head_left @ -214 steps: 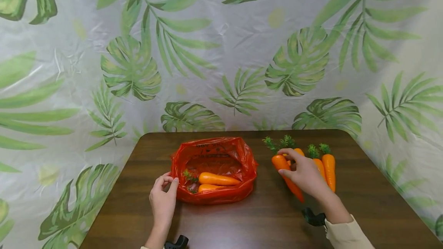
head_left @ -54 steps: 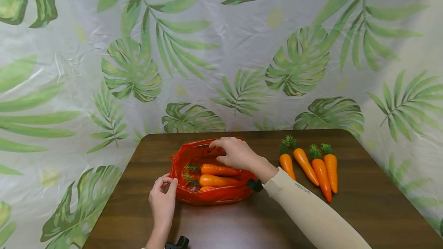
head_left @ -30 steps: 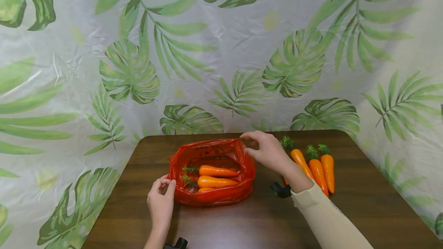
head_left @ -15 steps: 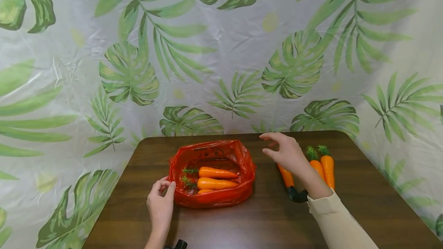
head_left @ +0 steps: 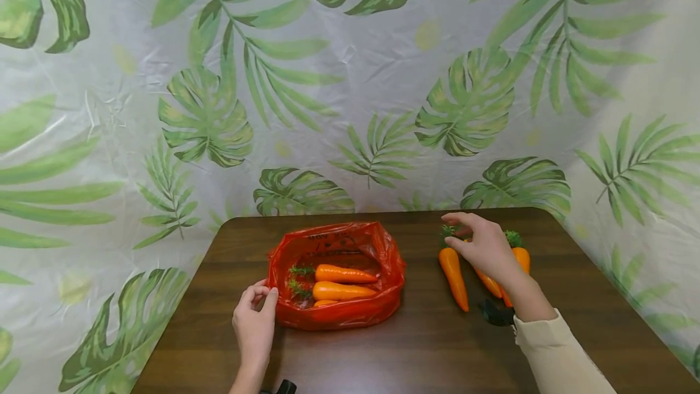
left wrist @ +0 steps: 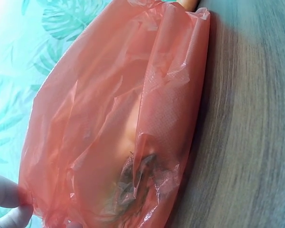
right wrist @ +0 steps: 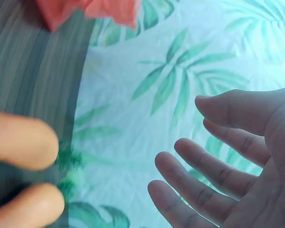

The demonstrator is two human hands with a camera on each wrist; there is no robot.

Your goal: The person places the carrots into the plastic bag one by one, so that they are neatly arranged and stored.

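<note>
A red plastic bag (head_left: 350, 320) stands with its mouth open on the table, left of centre. Inside lie orange carrots (head_left: 341, 273) with green tops, the front one mostly hidden by the bag's wall. At the bag's left rim my left hand (head_left: 254, 321) pinches the plastic between thumb and fingers; the left wrist view shows its fingertips (left wrist: 20, 199) on the film. My right hand (head_left: 487, 249) hovers with spread, slightly bent fingers above several loose carrots (head_left: 453, 278), partly covering them. In the right wrist view this hand (right wrist: 223, 180) holds nothing, and two blurred carrots (right wrist: 21, 141) are apart from it.
The dark wooden table (head_left: 350, 360) has rounded far corners. Close behind it hangs a leaf-patterned cloth (head_left: 383, 78). Black wrist mounts (head_left: 496, 314) sit on both wrists, low over the tabletop.
Earlier my right hand gripped a carrot at the right; a further carrot then appeared in the bag. The hand has since moved right, back over the loose carrots. My left hand stayed at the rim.
</note>
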